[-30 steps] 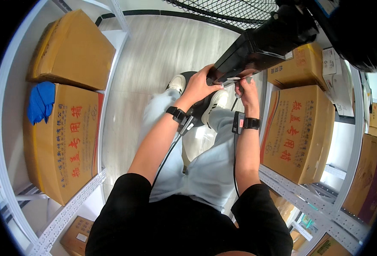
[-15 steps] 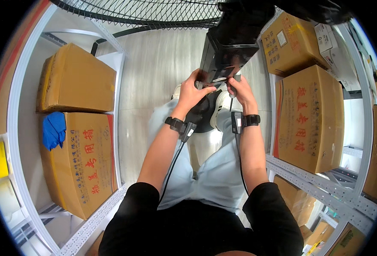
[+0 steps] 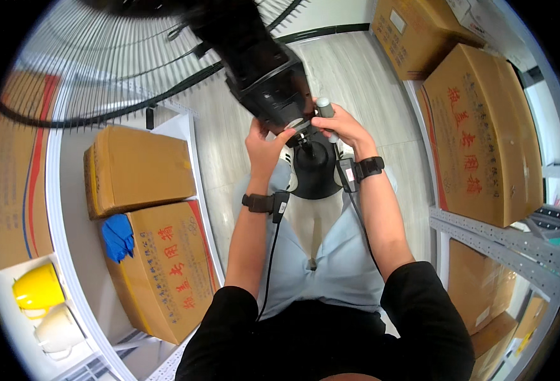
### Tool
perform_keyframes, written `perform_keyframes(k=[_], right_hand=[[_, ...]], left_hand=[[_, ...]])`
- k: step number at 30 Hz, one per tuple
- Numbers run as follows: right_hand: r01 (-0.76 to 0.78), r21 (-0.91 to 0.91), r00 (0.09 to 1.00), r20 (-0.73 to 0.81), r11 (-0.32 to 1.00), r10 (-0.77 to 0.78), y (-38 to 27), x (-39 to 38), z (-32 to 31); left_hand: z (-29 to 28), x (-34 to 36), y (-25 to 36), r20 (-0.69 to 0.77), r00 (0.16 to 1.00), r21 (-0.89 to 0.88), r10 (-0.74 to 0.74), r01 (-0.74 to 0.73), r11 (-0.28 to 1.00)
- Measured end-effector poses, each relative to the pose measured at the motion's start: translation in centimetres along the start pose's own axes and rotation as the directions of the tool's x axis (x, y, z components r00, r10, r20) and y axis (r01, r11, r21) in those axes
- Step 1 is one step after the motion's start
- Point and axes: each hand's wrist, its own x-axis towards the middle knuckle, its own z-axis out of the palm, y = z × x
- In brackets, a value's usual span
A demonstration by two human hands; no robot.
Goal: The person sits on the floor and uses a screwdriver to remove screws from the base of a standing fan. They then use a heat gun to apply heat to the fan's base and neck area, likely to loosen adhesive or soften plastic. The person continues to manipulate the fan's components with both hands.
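A black floor fan stands between my feet, its box-shaped housing point(image 3: 273, 89) leaning toward the upper left. My left hand point(image 3: 266, 147) grips the lower left end of this housing, thumb pressed on its near edge by a pale round spot. My right hand point(image 3: 345, 127) holds a screwdriver point(image 3: 325, 109) by its grey handle, close to the housing's lower right side. The fingers partly cover the tool, and its tip cannot be made out. Just below the hands, the round black fan base point(image 3: 315, 171) rests on the floor.
The wire fan guard point(image 3: 134, 70) spreads across the upper left. Cardboard boxes point(image 3: 165, 267) fill metal shelves on both sides, a blue cloth point(image 3: 117, 238) lying on one. A yellow mug point(image 3: 39, 287) and a white mug point(image 3: 59, 330) stand at lower left. Cables hang from both wristbands.
In the view, the fan's housing and guard have shifted left, and the housing now leans left. More of the base shows. Both hands remain by the housing, the screwdriver still in the right.
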Motion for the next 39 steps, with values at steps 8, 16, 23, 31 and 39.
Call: perform_keyframes(k=[8,16,23,31,39], right_hand=[[-0.188,-0.169,0.978,0.063,0.968,0.201,2.2,0.9,-2.6],[-0.171,0.185,0.975,-0.113,0.968,0.193,4.5,1.6,-4.5],[0.022,0.213,0.993,-0.121,0.977,0.004,2.9,1.3,-4.7],[0.017,-0.125,0.988,0.156,0.992,0.003,1.1,0.1,-2.5],[0.185,-0.224,0.978,-0.055,0.957,-0.202,3.9,2.3,-2.5]], left_hand=[[0.5,-0.1,0.3,-0.014,0.998,-0.046,-0.064,0.064,0.997],[-0.7,-0.8,-1.1,-0.048,0.999,-0.024,0.000,-0.001,1.000],[-0.8,-0.4,-1.6,-0.006,0.999,-0.106,0.047,-0.047,0.993],[-1.4,-0.3,-1.7,0.020,1.000,-0.184,-0.013,0.016,0.983],[-0.9,-0.5,-1.9,0.029,0.999,-0.228,-0.042,0.047,0.972]])
